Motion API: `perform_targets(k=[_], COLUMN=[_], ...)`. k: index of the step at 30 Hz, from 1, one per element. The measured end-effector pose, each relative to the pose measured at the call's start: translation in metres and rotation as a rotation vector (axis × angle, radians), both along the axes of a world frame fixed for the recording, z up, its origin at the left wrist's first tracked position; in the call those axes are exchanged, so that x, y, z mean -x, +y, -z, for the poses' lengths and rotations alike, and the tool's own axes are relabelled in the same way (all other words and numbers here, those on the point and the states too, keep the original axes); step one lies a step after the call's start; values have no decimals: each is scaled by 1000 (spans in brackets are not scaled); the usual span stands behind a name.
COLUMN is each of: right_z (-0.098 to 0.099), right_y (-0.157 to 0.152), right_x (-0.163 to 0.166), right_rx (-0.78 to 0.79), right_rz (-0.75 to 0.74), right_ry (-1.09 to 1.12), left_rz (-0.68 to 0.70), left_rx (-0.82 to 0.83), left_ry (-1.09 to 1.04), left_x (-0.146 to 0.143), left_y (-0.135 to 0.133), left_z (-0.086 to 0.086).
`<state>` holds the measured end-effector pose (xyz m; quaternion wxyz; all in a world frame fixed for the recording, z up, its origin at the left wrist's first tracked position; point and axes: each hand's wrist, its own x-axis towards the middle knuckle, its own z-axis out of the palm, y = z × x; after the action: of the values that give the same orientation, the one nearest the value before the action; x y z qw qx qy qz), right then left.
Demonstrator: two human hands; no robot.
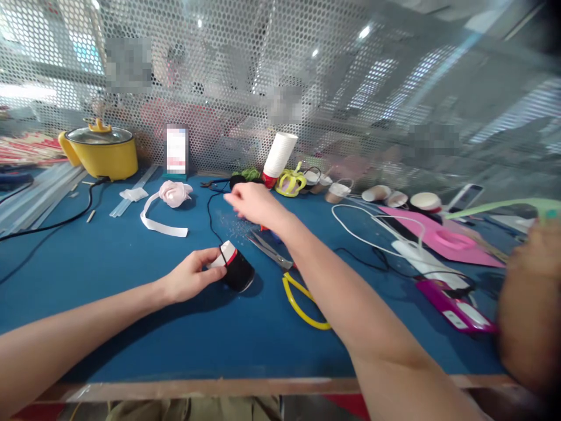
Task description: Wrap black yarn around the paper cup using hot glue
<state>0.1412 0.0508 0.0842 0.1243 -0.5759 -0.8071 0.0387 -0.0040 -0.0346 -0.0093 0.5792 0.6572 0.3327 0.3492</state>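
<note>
My left hand (193, 275) grips a spool of black thread (234, 268) that lies on its side on the blue table (131, 316). A thin black thread runs from the spool up toward my right hand (252, 203), which is stretched forward above the table with its fingers pinched together, apparently on the thread's end. Yellow-handled scissors (289, 280) lie just right of the spool, under my right forearm.
A pink fabric rose with white ribbon (170, 202) lies at the back left, near a yellow pot (101, 151) and glue sticks (131, 196). A stack of white cups (279, 156), small paper cups, a pink sheet (442, 238), a white cable and a magenta tool (451, 304) fill the right. Another person's arm (530, 304) is at the right edge.
</note>
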Motion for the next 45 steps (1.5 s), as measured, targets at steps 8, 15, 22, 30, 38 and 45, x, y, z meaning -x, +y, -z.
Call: perform_targets(k=[8, 15, 22, 30, 38, 45], right_z=[63, 71, 31, 18, 16, 24], right_y=[15, 6, -52, -94, -105, -104], right_x=[-88, -82, -80, -64, -66, -65], right_rx=[142, 83, 246, 324, 279, 68], right_rz=[342, 393, 103, 31, 4, -90], right_ry=[4, 272, 739, 664, 388, 315], left_rz=[-45, -61, -95, -99, -107, -118], left_rx=[-44, -155, -224, -207, -205, -224], left_ry=[53, 150, 225, 248, 219, 224], left_x=[3, 4, 7, 10, 10, 9], left_y=[3, 3, 6, 11, 14, 14], left_z=[-1, -4, -9, -7, -5, -5])
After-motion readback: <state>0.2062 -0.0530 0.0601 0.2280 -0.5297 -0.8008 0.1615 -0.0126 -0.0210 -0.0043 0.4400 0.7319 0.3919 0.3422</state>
